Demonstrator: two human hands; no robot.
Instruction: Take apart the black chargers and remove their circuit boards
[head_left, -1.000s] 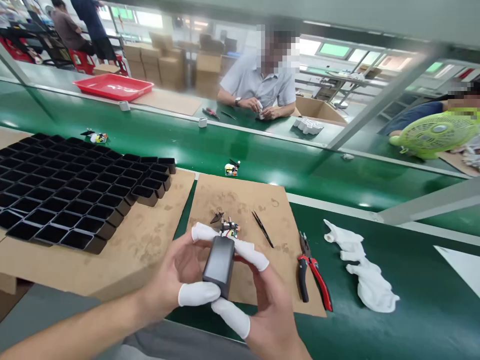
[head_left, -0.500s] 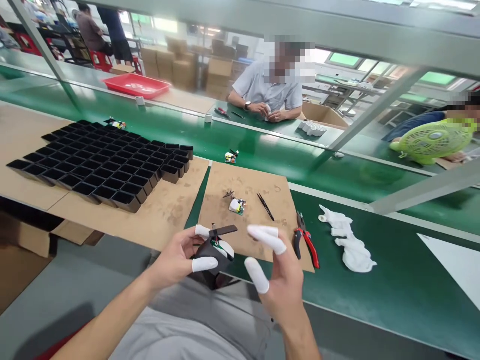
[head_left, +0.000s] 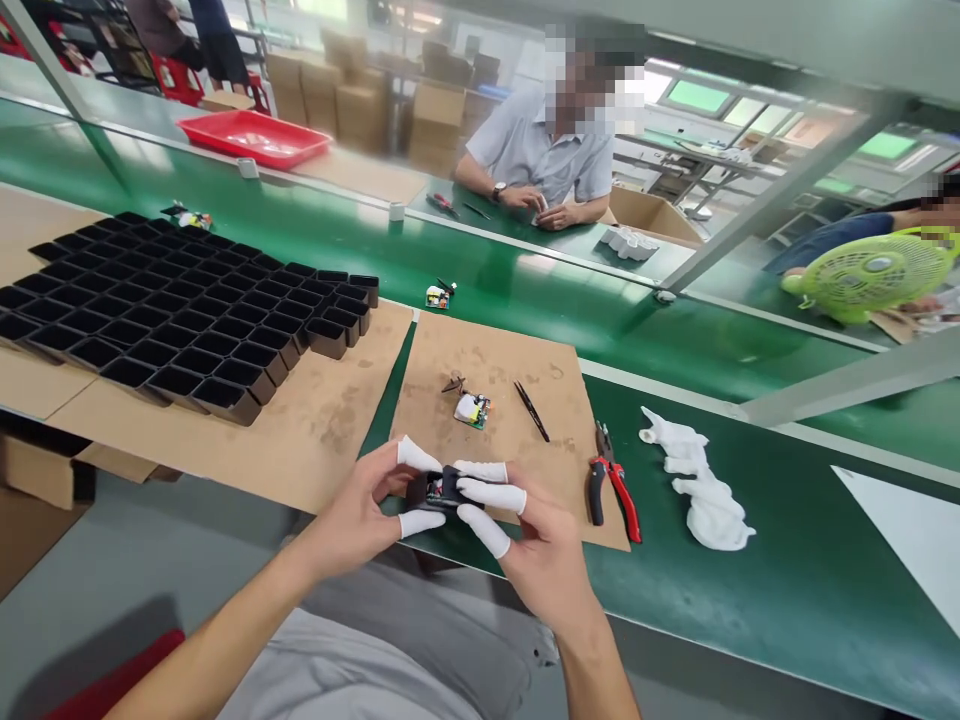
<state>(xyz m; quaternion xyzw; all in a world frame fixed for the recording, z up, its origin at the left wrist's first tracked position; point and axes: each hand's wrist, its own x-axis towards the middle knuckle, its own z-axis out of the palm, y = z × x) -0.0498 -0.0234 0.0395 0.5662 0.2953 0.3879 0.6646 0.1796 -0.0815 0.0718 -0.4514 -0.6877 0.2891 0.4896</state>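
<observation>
Between my hands is a black plastic case [head_left: 420, 492], with part of a circuit board showing in its opening. My left hand [head_left: 367, 500] grips the case from the left, thumb below and fingers above. White finger cots cover the fingertips of both hands. My right hand [head_left: 517, 520] is closed on the right end of the case, its fingers over the black piece at the opening. Just beyond, a small circuit board [head_left: 472, 409] with white and yellow parts lies on the cardboard sheet [head_left: 420, 370]. Black tweezers [head_left: 532, 411] and red-handled pliers [head_left: 615, 487] lie to the right.
Many open black cases [head_left: 172, 310] stand in rows at left. Another circuit board [head_left: 439, 295] sits on the green bench beyond the cardboard. White finger cots [head_left: 697, 480] lie at right. Across the bench are a person [head_left: 544, 160], a red tray [head_left: 255, 139] and a green fan [head_left: 877, 272].
My right hand has moved left and closed on the case. The case has turned from tilted to lying more level, and the black piece that stuck up now sits down at its opening.
</observation>
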